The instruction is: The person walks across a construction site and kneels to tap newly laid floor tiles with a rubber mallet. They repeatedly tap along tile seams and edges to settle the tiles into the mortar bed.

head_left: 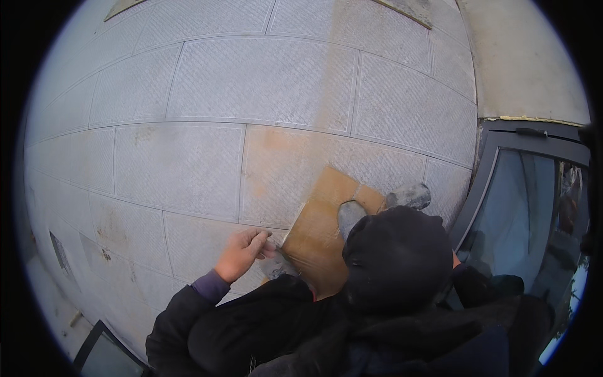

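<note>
My left hand (244, 252) comes out of a black sleeve with a purple cuff, left of centre. Its thumb and fingers are pinched together. A tiny dark spot shows at the fingertips, too small to name. Just below and right of it is a dusty grey shoe (276, 262). A brown, creased sheet of cardboard (317, 229) lies on the stone slabs beside that hand. Only a sliver of my right hand (457, 260) shows, past a rounded black cloth shape (399, 257) that hides its fingers. Whatever it holds is hidden.
Large grey textured slabs (264, 81) with thin joints spread all round. Two more dusty grey rounded shapes, like shoe tips (350, 215), sit at the cardboard's right. A grey-framed glass panel (518, 201) stands at right. Flat board-like pieces (408, 9) lie along the top.
</note>
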A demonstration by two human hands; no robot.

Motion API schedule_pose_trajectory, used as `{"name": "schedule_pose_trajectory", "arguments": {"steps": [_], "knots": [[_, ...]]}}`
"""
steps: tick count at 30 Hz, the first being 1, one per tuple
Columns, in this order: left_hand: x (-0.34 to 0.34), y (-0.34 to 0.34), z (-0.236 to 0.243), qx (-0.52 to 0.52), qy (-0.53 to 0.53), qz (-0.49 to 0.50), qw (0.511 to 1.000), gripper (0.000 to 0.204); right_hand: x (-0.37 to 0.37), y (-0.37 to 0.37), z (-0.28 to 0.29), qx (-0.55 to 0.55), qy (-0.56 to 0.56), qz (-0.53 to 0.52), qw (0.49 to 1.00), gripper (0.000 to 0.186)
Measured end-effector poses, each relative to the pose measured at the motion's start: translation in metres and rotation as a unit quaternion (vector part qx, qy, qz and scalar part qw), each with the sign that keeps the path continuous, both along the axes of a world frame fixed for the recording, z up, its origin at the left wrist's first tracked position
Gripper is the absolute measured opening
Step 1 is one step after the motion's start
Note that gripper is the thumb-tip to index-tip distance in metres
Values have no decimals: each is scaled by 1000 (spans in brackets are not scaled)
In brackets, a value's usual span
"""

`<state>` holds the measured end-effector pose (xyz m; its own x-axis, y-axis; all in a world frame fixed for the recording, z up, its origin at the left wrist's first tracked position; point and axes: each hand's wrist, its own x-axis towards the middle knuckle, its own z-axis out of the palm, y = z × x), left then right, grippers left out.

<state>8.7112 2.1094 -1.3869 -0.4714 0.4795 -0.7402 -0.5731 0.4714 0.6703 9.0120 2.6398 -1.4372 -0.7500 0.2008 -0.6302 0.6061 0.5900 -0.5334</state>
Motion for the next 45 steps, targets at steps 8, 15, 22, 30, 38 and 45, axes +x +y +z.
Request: {"name": "schedule_pose_trajectory", "arguments": {"steps": [8, 15, 22, 30, 38, 45], "knots": [[-107, 84, -46, -267, 533, -391, 702, 77, -79, -32, -4, -39, 122, -114, 985, 38], [-91, 161, -190, -182, 628, -222, 723, 83, -128, -92, -59, 61, 136, -176, 973, 44], [-75, 152, -165, -231, 611, -194, 732, 83, -206, -101, -16, -85, 64, -167, 980, 38], [-85, 188, -217, -219, 646, -161, 714, 77, -299, -60, -87, 74, 259, -72, 960, 46], [-116, 206, -190, -265, 626, -173, 712, 79, -357, -84, -92, 90, 376, -25, 922, 41], [-91, 198, -186, -261, 605, -182, 730, 81, -357, -108, -113, 107, 247, 25, 963, 35]]}}
